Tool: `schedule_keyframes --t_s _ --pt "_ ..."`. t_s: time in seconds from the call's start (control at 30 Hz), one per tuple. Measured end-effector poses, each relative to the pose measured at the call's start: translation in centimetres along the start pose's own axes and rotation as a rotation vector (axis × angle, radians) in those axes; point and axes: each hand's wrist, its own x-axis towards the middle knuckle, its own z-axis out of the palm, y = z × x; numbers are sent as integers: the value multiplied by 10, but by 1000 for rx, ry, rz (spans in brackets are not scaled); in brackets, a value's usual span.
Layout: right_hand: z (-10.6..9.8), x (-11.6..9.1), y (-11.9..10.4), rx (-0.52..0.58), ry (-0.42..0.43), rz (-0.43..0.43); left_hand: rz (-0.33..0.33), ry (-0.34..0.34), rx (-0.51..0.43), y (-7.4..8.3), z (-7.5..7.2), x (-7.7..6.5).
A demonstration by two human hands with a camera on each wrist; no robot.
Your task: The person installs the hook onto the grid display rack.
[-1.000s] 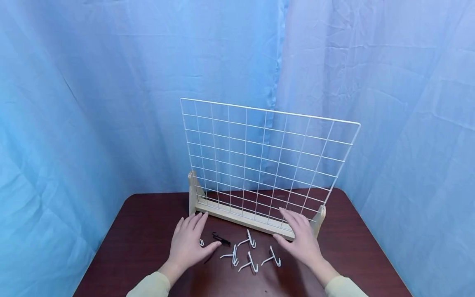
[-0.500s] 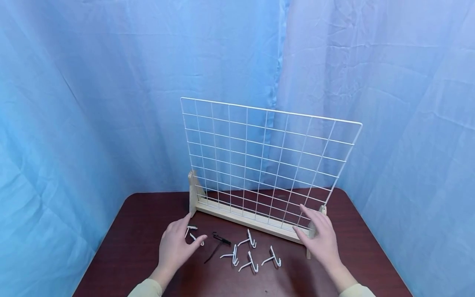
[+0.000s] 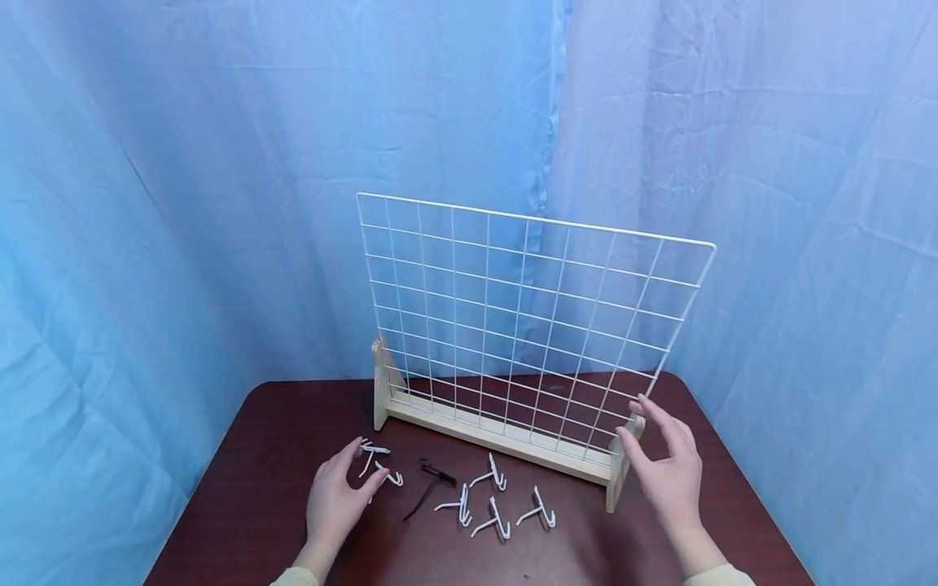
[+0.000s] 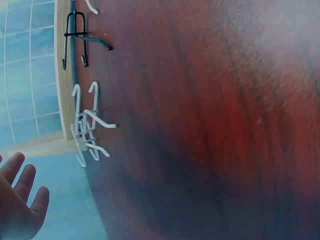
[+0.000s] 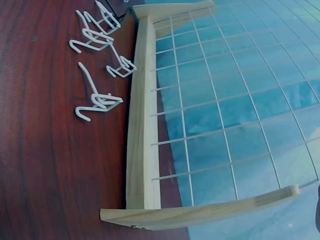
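Note:
Over the left part of the table, my left hand point(image 3: 333, 498) has its fingers spread loosely, with fingertips and thumb overlapping two white wire hooks point(image 3: 393, 478) in the head view. The left wrist view shows that hand point(image 4: 22, 197) apart from those hooks point(image 4: 86, 125), holding nothing. My right hand point(image 3: 668, 480) is beside the right wooden foot point(image 3: 618, 472) of the stand, thumb and fingers parted, fingertips close to the foot's top. A white wire grid panel point(image 3: 506, 325) stands upright in the wooden base point(image 3: 498, 439).
A black hook point(image 3: 437, 472) lies between the left pair and several more white hooks point(image 3: 495, 518) in front of the base. Dark reddish wood makes up the tabletop point(image 3: 242, 488). Blue curtains point(image 3: 220, 203) hang behind and at both sides.
My right hand has moved right, from in front of the grid to beside the right foot. My left hand has shifted left and down, uncovering the black hook and the two left white hooks.

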Motion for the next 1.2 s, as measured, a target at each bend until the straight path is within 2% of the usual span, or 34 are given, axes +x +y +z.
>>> schedule_keyframes --t_s 0.17,0.33,0.73,1.03,1.2 --pt "-4 9 -21 18 89 83 -52 28 -58 -10 8 -7" --pt "-7 16 -32 40 128 167 -71 58 -103 -20 14 -14" --pt "-8 20 -10 146 124 324 -62 177 -218 -39 32 -26" --pt "-5 21 0 256 130 449 -103 200 -222 -44 42 -31" --pt "-1 20 5 369 165 469 -115 195 -210 -42 47 -35"
